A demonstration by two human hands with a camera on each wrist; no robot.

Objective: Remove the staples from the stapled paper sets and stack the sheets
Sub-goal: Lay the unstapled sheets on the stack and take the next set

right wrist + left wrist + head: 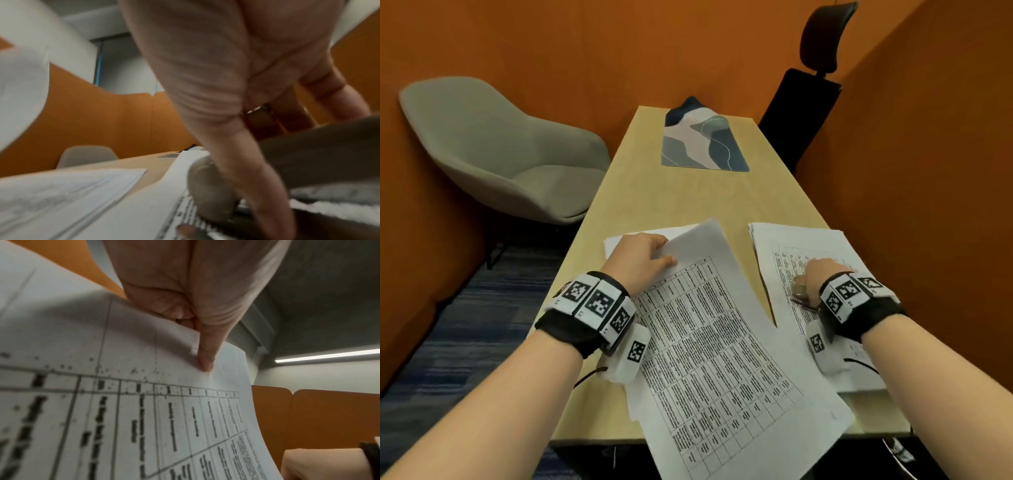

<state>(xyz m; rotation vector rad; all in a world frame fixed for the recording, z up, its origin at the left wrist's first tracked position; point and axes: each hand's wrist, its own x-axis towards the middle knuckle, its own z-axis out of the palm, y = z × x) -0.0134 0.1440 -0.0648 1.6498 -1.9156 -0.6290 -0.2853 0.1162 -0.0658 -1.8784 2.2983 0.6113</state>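
Left hand (640, 258) has a grip on one printed sheet (722, 342), thumb on top and fingers curled under its far edge, and the wrist view shows that pinch plainly, thumb (205, 356) pressed flat on the paper (144, 402). That sheet is lifted and bowed, running from the grip back toward the person and out past the near edge of the table (688, 198). Under the grip, more white paper (616, 245) lies flat; how many sheets, I cannot tell.

Right hand (816, 274) is down on the second pile, the stack (791, 240), just to the right of the lifted sheet. Its grip is closed round a small grey staple remover (799, 289), thumb alongside it, the tool's tip touching the top page. The right wrist view is blurred, but the remover (209, 186) shows against the thumb (257, 186), resting on print.

So: two hands, two paper piles, one sheet in the air, one tool.

Beyond both grips, one patterned mat (705, 144) lies at the table's far end. Two chairs: a grey one (500, 147) left, a black one (808, 92) right.
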